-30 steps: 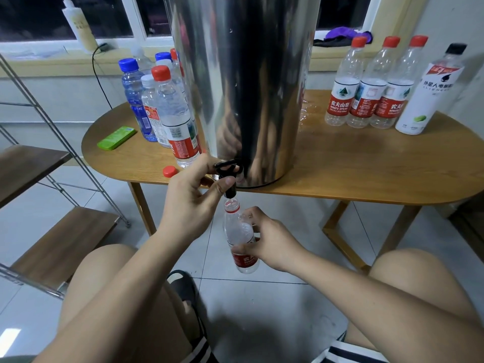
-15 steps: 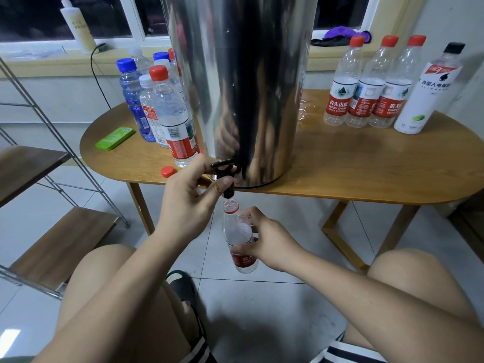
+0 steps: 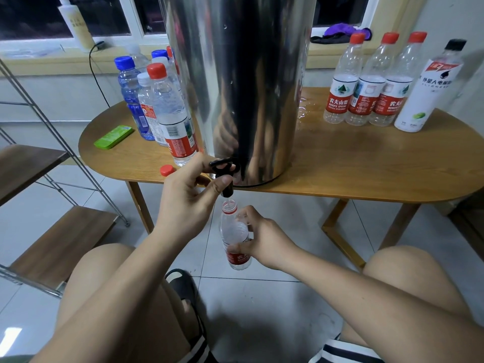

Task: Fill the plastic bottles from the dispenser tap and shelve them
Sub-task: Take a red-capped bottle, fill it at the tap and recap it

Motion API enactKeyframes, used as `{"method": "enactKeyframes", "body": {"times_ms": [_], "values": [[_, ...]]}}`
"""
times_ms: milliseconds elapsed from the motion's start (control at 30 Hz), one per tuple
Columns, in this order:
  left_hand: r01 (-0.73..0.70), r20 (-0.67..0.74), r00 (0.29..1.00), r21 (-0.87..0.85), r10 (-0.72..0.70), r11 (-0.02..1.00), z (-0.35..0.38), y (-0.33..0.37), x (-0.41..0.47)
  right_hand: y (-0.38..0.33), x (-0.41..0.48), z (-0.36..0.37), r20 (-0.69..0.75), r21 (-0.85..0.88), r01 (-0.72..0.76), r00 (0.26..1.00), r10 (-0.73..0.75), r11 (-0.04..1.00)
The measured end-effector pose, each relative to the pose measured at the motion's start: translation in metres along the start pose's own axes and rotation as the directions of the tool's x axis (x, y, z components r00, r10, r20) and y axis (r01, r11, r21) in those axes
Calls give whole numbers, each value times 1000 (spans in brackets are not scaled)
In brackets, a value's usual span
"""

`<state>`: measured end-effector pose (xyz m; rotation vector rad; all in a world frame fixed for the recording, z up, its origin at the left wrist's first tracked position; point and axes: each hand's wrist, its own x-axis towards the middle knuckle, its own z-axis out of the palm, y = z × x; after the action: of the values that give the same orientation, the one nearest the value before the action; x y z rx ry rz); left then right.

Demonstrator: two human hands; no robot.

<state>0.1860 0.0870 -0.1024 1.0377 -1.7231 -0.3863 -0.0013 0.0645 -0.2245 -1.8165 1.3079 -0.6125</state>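
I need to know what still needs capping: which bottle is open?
The bottle gripped by the right hand under the tap; its neck is bare, while those on the table are capped.

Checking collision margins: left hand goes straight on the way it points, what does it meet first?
The left hand points at the black tap, which it grips; directly behind stands the steel dispenser, probably next. Depth is hard to judge.

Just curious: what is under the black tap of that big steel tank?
An uncapped bottle, gripped by the right hand, with its mouth just below the tap. The left hand grips the tap and covers part of it, so any water flow is unclear.
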Motion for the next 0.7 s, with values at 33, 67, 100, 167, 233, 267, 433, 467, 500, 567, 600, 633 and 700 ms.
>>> {"method": "enactKeyframes", "body": {"times_ms": [33,67,100,167,233,267,433,467,500,567,600,633,700], "values": [[0,2,1000,-2,0,1000,0,0,0,0,0,0,-1,0,1,1000,-1,1000],[2,4,1000,-7,-2,1000,0,0,0,0,1,1,-2,-2,2,1000,-2,1000],[5,5,1000,-12,-5,1000,0,-1,0,0,1,1,-3,-6,4,1000,-4,1000],[11,4,1000,-20,-11,1000,0,-1,-1,0,2,2,-14,-14,6,1000,-7,1000],[16,5,1000,-27,-16,1000,1,0,-1,1,3,3,-30,-24,9,1000,-10,1000],[16,5,1000,-28,-16,999,1,0,-1,1,3,3,-36,-29,10,999,-11,1000],[11,-3,1000,-29,-11,1000,1,0,-1,0,3,3,-55,-31,24,998,-25,999],[9,-3,1000,-29,-9,1000,1,0,-1,0,3,3,-56,-32,27,998,-28,999],[7,-1,1000,-28,-7,1000,1,0,-1,0,3,3,-55,-35,28,998,-30,999],[7,2,1000,-28,-7,1000,0,-1,-1,0,2,3,-53,-39,26,998,-28,999],[9,3,1000,-27,-9,1000,0,-1,-1,0,2,3,-52,-39,25,998,-27,999],[12,5,1000,-25,-11,1000,0,-2,-1,0,2,3,-53,-37,23,998,-25,999],[15,5,1000,-21,-15,1000,0,-2,-1,0,1,3,-55,-35,22,998,-24,999]]}}
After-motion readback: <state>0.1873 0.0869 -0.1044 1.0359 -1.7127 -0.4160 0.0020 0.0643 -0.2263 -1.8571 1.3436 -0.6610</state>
